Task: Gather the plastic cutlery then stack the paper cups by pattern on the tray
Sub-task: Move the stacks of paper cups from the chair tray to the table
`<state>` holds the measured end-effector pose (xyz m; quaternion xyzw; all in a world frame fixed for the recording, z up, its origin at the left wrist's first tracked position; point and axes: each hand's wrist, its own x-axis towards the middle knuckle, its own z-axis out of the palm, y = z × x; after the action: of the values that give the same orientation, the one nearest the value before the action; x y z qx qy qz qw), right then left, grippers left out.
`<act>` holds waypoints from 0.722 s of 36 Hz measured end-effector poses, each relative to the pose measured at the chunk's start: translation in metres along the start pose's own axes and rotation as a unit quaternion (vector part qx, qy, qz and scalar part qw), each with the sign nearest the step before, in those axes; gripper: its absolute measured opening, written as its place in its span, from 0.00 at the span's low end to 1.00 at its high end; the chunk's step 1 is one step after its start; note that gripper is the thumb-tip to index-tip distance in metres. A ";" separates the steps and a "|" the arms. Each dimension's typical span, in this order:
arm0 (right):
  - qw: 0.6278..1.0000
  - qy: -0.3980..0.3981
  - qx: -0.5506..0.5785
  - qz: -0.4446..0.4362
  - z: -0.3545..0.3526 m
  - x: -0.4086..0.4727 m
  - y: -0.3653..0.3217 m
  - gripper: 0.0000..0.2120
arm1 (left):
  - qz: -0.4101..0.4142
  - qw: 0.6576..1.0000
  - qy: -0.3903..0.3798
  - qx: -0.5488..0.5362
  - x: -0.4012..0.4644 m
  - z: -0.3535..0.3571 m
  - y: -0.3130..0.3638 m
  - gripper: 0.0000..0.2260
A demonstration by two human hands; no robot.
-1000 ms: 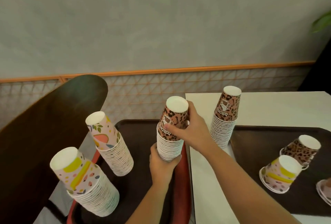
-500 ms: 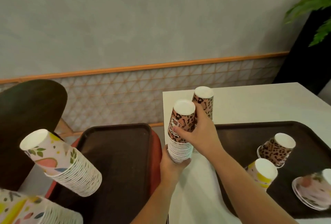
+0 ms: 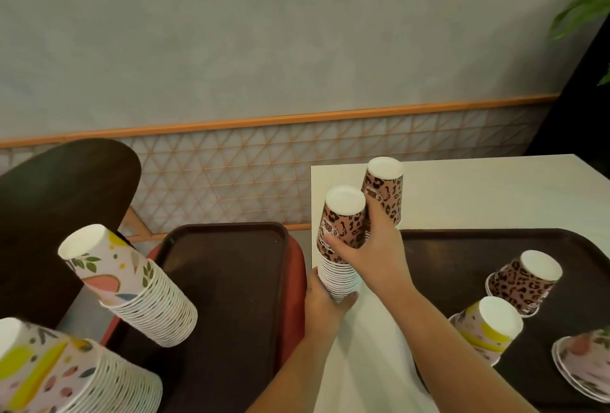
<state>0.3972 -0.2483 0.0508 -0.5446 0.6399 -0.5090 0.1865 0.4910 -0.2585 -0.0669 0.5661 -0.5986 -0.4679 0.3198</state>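
Note:
Both hands hold one upside-down stack of leopard-print cups (image 3: 343,234) over the white table's left edge. My left hand (image 3: 325,300) grips its lower rims; my right hand (image 3: 373,254) wraps its top cup. A second leopard stack (image 3: 384,191) stands just behind, touching my right fingers. On the left dark tray (image 3: 231,280) stand a leaf-pattern stack (image 3: 132,284) and a yellow-pattern stack (image 3: 56,376). The right tray (image 3: 462,254) carries short piles of leopard cups (image 3: 525,280), yellow cups (image 3: 488,326) and leaf cups (image 3: 584,360). No cutlery is visible.
The left tray rests on a red chair seat (image 3: 297,267), with a dark rounded chair back (image 3: 49,208) at far left. A lattice wall panel (image 3: 231,175) runs behind. A green plant (image 3: 584,3) hangs at the upper right. The white table (image 3: 495,188) extends right.
The held leopard stack has travelled right, from above the left tray to the white table's edge beside the other leopard stack. My view has swung right with it.

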 end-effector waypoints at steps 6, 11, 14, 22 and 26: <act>0.997 0.068 -0.003 -0.040 0.000 -0.009 -0.005 0.38 | 0.028 0.999 0.017 0.029 -0.011 -0.013 0.007 0.48; 0.977 0.162 -0.001 -0.136 0.007 -0.016 -0.026 0.30 | -0.019 0.996 0.084 0.012 -0.031 -0.032 0.008 0.33; 0.966 0.182 -0.014 -0.181 0.015 -0.021 -0.040 0.23 | 0.038 0.989 0.137 0.047 -0.049 -0.056 0.012 0.23; 0.983 0.052 0.087 -0.151 0.066 -0.057 -0.087 0.19 | 0.244 0.920 0.255 0.174 -0.098 -0.137 0.008 0.19; 0.985 0.004 0.090 -0.148 0.102 -0.075 -0.110 0.18 | 0.274 0.887 0.316 0.195 -0.121 -0.187 0.013 0.19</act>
<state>0.5587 -0.2153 0.0792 -0.6123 0.5043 -0.5889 0.1549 0.6759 -0.1783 0.0295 0.5488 -0.6761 -0.0315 0.4907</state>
